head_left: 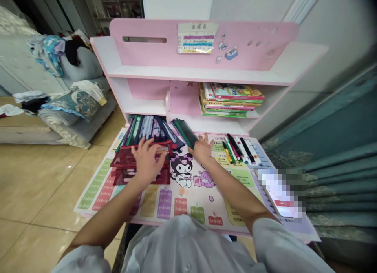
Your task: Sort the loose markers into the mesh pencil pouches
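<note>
My left hand [149,160] lies over a red mesh zip pouch [125,157], its fingers spread. A second red mesh pouch [159,177], with pens showing inside, sits just below it, nearer to me. My right hand [202,150] touches the near end of a dark green zip pouch [185,132], fingers apart. The green pouch slants away from me, its far end by the shelf. Behind my left hand, several pens and dark pouches [147,128] lie in a dense row. What is under my left palm is hidden.
Loose markers [241,149] lie to the right on the printed desk mat [182,204]. A phone [278,194], partly blurred out, rests at the right edge. Stacked books [231,102] stand in the pink shelf [141,73]. A sofa [70,128] with clothes is at left.
</note>
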`<state>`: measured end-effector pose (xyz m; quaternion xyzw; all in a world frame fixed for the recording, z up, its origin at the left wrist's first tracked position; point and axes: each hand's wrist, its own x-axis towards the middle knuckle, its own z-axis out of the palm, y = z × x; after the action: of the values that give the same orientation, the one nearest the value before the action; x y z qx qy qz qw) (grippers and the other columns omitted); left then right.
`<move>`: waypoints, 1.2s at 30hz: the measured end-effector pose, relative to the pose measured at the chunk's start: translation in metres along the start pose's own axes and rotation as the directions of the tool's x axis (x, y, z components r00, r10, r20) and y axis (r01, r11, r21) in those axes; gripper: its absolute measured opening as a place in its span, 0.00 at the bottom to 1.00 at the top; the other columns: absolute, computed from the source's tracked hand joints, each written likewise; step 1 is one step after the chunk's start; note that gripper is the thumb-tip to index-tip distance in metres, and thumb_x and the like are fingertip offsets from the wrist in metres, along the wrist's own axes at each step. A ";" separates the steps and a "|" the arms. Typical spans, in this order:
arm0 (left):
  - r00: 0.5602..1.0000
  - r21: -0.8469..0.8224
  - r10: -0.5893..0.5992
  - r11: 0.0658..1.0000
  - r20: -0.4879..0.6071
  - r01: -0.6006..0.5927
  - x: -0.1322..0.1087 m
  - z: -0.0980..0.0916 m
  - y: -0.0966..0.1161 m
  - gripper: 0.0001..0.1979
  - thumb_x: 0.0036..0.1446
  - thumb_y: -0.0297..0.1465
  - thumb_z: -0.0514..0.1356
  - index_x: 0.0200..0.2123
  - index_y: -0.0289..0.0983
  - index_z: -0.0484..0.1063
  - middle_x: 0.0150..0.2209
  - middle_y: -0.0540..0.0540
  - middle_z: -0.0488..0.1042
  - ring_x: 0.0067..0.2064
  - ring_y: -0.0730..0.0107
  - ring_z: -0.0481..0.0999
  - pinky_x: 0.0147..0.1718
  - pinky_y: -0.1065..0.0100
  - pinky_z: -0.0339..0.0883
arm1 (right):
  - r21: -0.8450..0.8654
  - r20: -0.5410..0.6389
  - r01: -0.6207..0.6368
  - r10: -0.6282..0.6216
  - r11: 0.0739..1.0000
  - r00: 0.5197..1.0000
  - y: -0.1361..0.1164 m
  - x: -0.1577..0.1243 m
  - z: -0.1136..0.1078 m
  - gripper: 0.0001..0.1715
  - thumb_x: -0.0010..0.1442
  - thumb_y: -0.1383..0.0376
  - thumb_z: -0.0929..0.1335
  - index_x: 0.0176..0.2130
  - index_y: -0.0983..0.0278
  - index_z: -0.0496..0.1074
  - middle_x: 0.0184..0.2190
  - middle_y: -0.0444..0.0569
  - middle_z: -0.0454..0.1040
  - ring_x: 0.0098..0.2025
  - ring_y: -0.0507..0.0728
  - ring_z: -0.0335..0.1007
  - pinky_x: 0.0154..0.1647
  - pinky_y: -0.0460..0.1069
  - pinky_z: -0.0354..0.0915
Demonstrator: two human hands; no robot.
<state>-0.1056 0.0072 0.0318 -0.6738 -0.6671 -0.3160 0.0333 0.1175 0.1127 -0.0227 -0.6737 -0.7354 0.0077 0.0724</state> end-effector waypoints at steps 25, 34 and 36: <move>0.994 -0.212 0.104 0.972 0.025 -0.096 -0.027 0.036 0.018 0.04 0.59 0.34 0.62 0.36 0.42 0.76 0.54 0.42 0.75 0.67 0.45 0.61 0.62 0.29 0.43 | 0.068 -0.478 0.157 -0.106 0.985 0.872 0.058 -0.012 -0.028 0.18 0.64 0.67 0.61 0.30 0.63 0.77 0.57 0.55 0.74 0.69 0.71 0.54 0.63 0.80 0.43; 1.000 -0.244 -0.005 0.970 0.006 0.007 -0.019 0.026 0.017 0.22 0.60 0.41 0.59 0.55 0.40 0.69 0.62 0.35 0.68 0.70 0.41 0.53 0.65 0.32 0.40 | 0.078 -0.666 0.321 -0.191 0.944 0.721 0.111 -0.046 -0.049 0.13 0.65 0.63 0.63 0.32 0.60 0.76 0.52 0.54 0.75 0.67 0.69 0.57 0.63 0.73 0.54; 1.000 -0.257 -0.018 0.966 -0.005 0.016 -0.020 0.024 0.018 0.27 0.60 0.43 0.59 0.60 0.39 0.64 0.64 0.33 0.65 0.71 0.41 0.51 0.65 0.33 0.40 | 0.079 -0.679 0.388 -0.235 0.918 0.696 0.116 -0.049 -0.048 0.12 0.65 0.63 0.64 0.33 0.60 0.75 0.52 0.53 0.75 0.67 0.68 0.57 0.63 0.71 0.55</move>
<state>-0.0779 -0.0007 0.0101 -0.6655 -0.6262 -0.4025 -0.0547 0.2422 0.0705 0.0077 -0.4855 -0.7610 -0.1618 0.3987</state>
